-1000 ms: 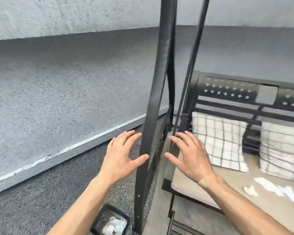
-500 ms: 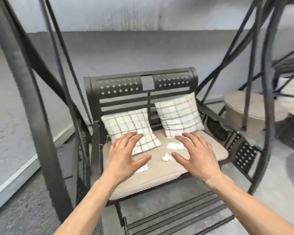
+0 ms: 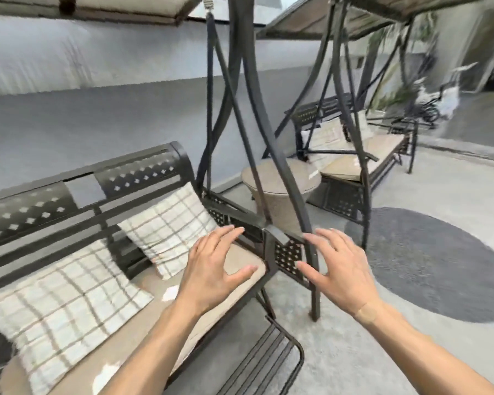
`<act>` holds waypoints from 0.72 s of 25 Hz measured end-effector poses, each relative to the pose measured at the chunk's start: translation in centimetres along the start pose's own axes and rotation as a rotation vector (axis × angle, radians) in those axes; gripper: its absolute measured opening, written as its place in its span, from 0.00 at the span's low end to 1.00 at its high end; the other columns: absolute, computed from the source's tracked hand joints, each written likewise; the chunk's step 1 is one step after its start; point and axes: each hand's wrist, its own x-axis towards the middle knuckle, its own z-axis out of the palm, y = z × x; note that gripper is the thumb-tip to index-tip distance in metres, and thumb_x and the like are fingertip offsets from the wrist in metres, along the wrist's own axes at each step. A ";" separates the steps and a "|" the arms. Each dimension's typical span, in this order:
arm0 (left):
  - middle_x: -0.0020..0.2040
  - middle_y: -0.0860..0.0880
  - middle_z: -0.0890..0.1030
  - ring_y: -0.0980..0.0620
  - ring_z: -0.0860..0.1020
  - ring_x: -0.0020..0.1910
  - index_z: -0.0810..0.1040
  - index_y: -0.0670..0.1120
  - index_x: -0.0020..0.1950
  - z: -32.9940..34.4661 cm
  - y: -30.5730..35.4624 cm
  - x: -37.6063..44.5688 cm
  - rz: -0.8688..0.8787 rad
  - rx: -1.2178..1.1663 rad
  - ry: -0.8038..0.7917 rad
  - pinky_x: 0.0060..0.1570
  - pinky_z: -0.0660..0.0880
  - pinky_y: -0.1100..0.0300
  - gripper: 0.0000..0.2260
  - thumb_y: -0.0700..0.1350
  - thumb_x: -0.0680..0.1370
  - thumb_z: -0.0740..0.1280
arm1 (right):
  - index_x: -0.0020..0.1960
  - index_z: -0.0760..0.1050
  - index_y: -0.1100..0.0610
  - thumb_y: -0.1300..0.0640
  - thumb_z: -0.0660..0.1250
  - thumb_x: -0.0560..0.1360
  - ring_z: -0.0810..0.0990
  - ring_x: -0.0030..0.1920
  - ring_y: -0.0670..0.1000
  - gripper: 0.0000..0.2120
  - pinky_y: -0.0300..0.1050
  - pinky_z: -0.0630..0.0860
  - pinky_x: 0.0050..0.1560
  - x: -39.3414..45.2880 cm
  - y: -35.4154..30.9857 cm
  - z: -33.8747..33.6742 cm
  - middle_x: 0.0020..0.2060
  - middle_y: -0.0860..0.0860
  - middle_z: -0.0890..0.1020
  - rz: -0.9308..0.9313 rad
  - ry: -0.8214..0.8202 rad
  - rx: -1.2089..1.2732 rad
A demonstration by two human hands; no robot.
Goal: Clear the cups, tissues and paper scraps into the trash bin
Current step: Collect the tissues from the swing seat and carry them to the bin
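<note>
Hands, left (image 3: 211, 269) and right (image 3: 340, 269), hover (fingers spread) over swing seat (image 3: 248, 260).

Between the two raised hands — the left hand (image 3: 211, 269) and the right hand (image 3: 341, 273) — stand the swing seat's dark armrest (image 3: 281, 246) and slanting frame bars (image 3: 271, 155), blocking a straight reach. Left of the armrest, the tan seat cushion (image 3: 241, 259) is open from above, though two checked pillows (image 3: 169, 228) crowd its back. Right of the bars lies bare floor (image 3: 382, 363) — open room.
</note>
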 end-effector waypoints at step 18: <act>0.69 0.55 0.72 0.54 0.68 0.70 0.70 0.54 0.71 30.8 15.2 34.3 0.460 -0.229 -0.171 0.69 0.65 0.45 0.31 0.67 0.71 0.63 | 0.69 0.69 0.45 0.36 0.64 0.72 0.65 0.71 0.52 0.28 0.56 0.67 0.66 9.5 34.8 -4.1 0.68 0.48 0.72 0.530 0.136 -0.252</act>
